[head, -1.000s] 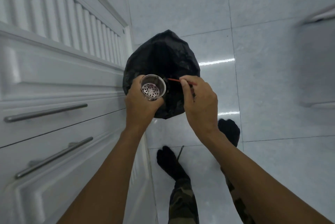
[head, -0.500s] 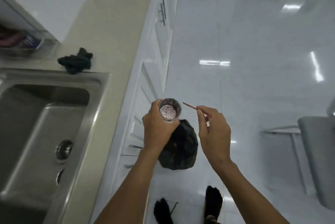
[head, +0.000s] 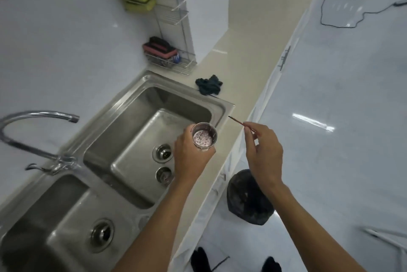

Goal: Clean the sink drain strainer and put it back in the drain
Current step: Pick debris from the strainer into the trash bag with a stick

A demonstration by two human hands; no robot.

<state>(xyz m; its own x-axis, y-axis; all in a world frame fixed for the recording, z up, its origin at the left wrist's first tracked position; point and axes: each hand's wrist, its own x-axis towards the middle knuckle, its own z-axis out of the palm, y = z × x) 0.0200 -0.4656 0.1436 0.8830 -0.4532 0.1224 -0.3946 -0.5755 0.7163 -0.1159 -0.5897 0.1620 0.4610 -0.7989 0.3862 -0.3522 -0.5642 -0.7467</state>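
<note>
While the left grip [head: 191, 158] curls round the strainer [head: 204, 138], the strainer's mouth faces up and shows its perforated bottom. It sits at the top of that grip, over the sink [head: 176, 86]. Just left of the grip, lower down in the basin, lies the drain [head: 163, 153]. To the right, apart from the strainer, the right grip [head: 264, 153] pinches a thin red stick [head: 236, 121], tip pointing up-left. Beyond both grips a dark cloth [head: 209, 88] lies on the surface [head: 242, 58]. Below the right grip a black bag [head: 248, 201] stands on the floor [head: 341, 161].
</note>
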